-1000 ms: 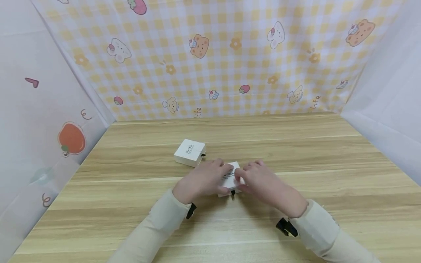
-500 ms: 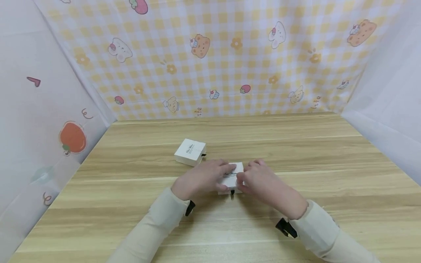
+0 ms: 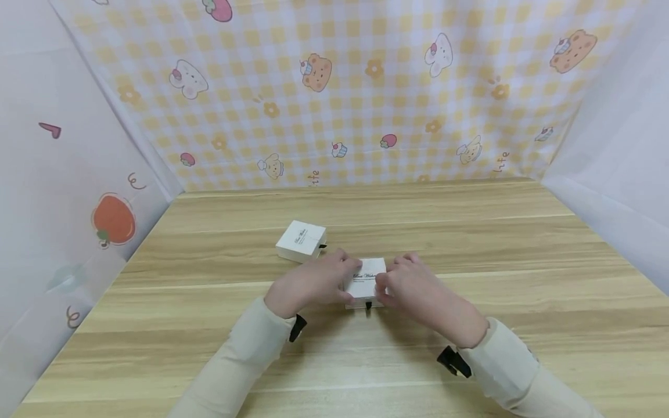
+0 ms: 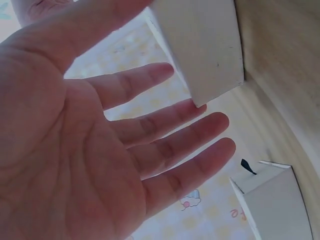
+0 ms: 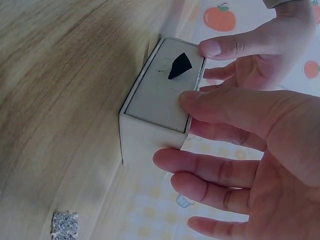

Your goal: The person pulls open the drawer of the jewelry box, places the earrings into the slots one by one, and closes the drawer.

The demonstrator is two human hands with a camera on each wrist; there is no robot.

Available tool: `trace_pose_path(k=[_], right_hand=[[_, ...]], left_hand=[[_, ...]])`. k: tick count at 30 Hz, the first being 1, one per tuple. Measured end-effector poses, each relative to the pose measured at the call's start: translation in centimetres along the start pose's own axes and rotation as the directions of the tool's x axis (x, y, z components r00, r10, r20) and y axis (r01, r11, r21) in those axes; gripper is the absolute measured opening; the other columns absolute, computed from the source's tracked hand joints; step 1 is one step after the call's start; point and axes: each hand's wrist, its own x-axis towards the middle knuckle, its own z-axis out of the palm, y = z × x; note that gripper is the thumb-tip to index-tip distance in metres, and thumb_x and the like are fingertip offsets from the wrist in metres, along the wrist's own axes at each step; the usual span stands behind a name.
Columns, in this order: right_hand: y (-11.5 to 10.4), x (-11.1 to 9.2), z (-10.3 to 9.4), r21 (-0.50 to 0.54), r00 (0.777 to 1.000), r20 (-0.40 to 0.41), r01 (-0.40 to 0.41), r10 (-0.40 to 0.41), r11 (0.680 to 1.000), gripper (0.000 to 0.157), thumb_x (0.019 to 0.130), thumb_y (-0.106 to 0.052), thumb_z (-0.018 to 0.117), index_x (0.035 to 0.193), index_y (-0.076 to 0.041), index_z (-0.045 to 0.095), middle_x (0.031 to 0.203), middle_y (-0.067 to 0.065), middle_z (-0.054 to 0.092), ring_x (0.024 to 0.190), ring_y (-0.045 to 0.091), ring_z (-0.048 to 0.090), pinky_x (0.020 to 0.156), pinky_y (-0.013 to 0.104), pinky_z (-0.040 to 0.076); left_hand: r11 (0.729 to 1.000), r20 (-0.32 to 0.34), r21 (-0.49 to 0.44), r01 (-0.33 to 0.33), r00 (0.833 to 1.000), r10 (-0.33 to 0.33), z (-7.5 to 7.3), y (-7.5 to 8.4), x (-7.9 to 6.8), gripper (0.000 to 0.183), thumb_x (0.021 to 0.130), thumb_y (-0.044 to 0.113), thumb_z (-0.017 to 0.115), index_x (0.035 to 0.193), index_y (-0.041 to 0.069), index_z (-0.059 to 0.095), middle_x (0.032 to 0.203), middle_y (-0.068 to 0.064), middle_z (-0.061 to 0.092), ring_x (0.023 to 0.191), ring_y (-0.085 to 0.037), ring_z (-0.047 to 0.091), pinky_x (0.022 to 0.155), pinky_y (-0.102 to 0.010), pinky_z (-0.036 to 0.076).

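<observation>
A small white gift box [image 3: 370, 284] with printed lettering on its lid sits on the table between my two hands. A black ribbon tab [image 5: 180, 65] sticks out of its front face. My left hand [image 3: 319, 278] is at the box's left side, thumb near the front edge; its fingers [image 4: 150, 125] look nearly straight, with fingertips at the box's edge in the left wrist view. My right hand [image 3: 418, 290] pinches the front right part, thumb at the front face and a bent finger over the lid.
A second white gift box [image 3: 302, 240] with a black tab stands farther back on the left. A glittery silver object [image 5: 65, 226] lies on the wooden table [image 3: 470, 232] to the right. Patterned cloth [image 3: 366, 104] hangs behind the table.
My left hand has drawn back left, its fingers leaving the middle of the lid, so more lettering shows. The box has turned slightly and now sits squarer. My right hand has barely moved.
</observation>
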Motion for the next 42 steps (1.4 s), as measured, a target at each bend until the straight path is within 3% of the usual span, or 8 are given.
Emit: trace_pose_path(k=[7, 14, 23, 29, 33, 42], right_hand=[[0.1, 0.0, -0.1, 0.05, 0.999, 0.026, -0.023, 0.022, 0.998, 0.011, 0.076, -0.023, 0.074, 0.071, -0.02, 0.065, 0.07, -0.006, 0.061, 0.069, 0.013, 0.052, 0.085, 0.042, 0.041], [0.3, 0.1, -0.1, 0.077, 1.0, 0.02, -0.012, 0.01, 0.997, 0.01, 0.077, -0.022, 0.074, 0.074, -0.019, 0.065, 0.076, -0.003, 0.07, 0.069, 0.014, 0.056, 0.089, 0.043, 0.042], [0.9, 0.1, 0.1, 0.049, 1.0, 0.016, -0.004, 0.003, 0.999, 0.01, 0.076, -0.021, 0.074, 0.073, -0.019, 0.065, 0.068, -0.005, 0.065, 0.066, 0.013, 0.055, 0.088, 0.046, 0.042], [1.8, 0.2, -0.2, 0.097, 0.998, 0.056, -0.047, 0.041, 0.994, 0.009, 0.078, -0.021, 0.073, 0.075, -0.019, 0.065, 0.071, -0.007, 0.066, 0.065, 0.009, 0.051, 0.079, 0.042, 0.041], [2.4, 0.2, -0.3, 0.154, 0.992, 0.091, -0.097, 0.083, 0.983, 0.006, 0.077, -0.02, 0.073, 0.079, -0.018, 0.068, 0.076, -0.008, 0.068, 0.065, 0.007, 0.051, 0.08, 0.044, 0.041], [3.1, 0.4, -0.5, 0.161, 0.987, 0.098, -0.145, 0.131, 0.976, 0.007, 0.075, -0.021, 0.075, 0.079, -0.019, 0.07, 0.074, -0.007, 0.068, 0.064, 0.006, 0.053, 0.075, 0.041, 0.038]], left_hand=[[0.999, -0.003, -0.038, 0.034, 0.999, -0.034, -0.1, 0.0, -0.1, 0.058, 0.08, 0.029, 0.073, 0.132, 0.016, 0.051, 0.121, -0.007, 0.052, 0.098, -0.016, 0.051, 0.088, -0.032, 0.045], [0.999, -0.007, -0.042, 0.031, 0.999, -0.031, 0.0, -0.1, 0.1, 0.059, 0.078, 0.029, 0.074, 0.131, 0.018, 0.052, 0.114, -0.004, 0.051, 0.087, -0.013, 0.051, 0.081, -0.027, 0.045], [0.996, -0.018, -0.086, -0.003, 1.0, 0.002, 0.4, -0.4, 0.5, 0.058, 0.081, 0.028, 0.072, 0.134, 0.018, 0.051, 0.117, -0.005, 0.049, 0.08, -0.012, 0.05, 0.071, -0.024, 0.043], [0.995, -0.057, -0.096, -0.027, 0.998, 0.022, 0.8, -0.7, 1.2, 0.06, 0.081, 0.033, 0.069, 0.136, 0.021, 0.048, 0.122, -0.006, 0.047, 0.083, -0.013, 0.049, 0.07, -0.023, 0.043], [0.994, -0.089, -0.097, -0.043, 0.995, 0.035, 1.1, -0.8, 1.6, 0.06, 0.081, 0.034, 0.069, 0.136, 0.021, 0.049, 0.123, -0.007, 0.048, 0.089, -0.014, 0.048, 0.073, -0.025, 0.043], [0.996, -0.078, -0.085, -0.03, 0.997, 0.024, 0.9, -0.5, 2.7, 0.06, 0.082, 0.031, 0.068, 0.137, 0.021, 0.047, 0.127, -0.009, 0.047, 0.09, -0.015, 0.05, 0.077, -0.027, 0.044]])
